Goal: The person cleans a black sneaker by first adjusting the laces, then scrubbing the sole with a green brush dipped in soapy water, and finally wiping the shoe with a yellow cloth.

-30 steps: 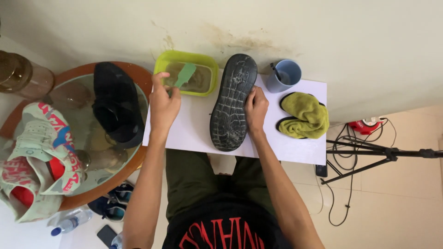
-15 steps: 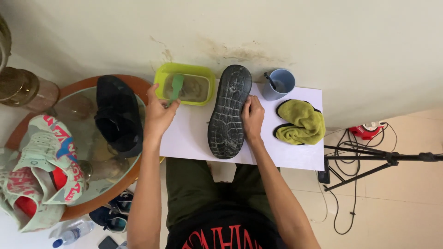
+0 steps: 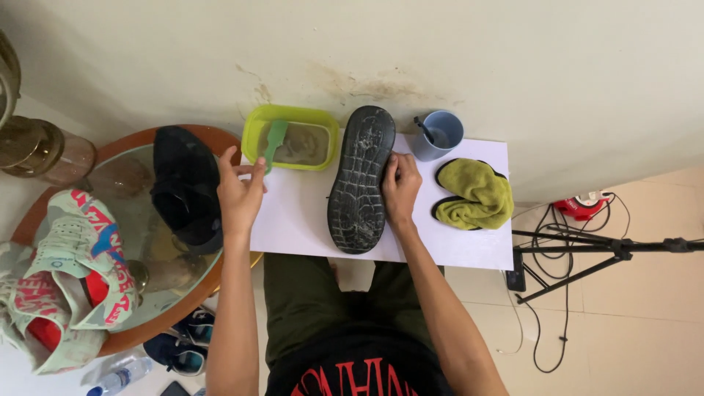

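Shoe (image 3: 361, 180): lay sole-up at the middle of the white desk (image 3: 293, 224), black, grimy tread; judged light, sole rubbery and flexing, probably slick where wet; best gripped across the sides at mid-length.
Right hand (image 3: 401, 189): pressed against the shoe's right edge, fingers curled onto the sole, steadying it.
Left hand (image 3: 238, 192): closed around the handle of a green brush (image 3: 274, 142), bristle end over the green tub (image 3: 253, 132) of murky water.
Nearby: blue cup (image 3: 440, 132), yellow-green cloth (image 3: 475, 194), second black shoe (image 3: 187, 187) on the round glass table (image 3: 132, 172).
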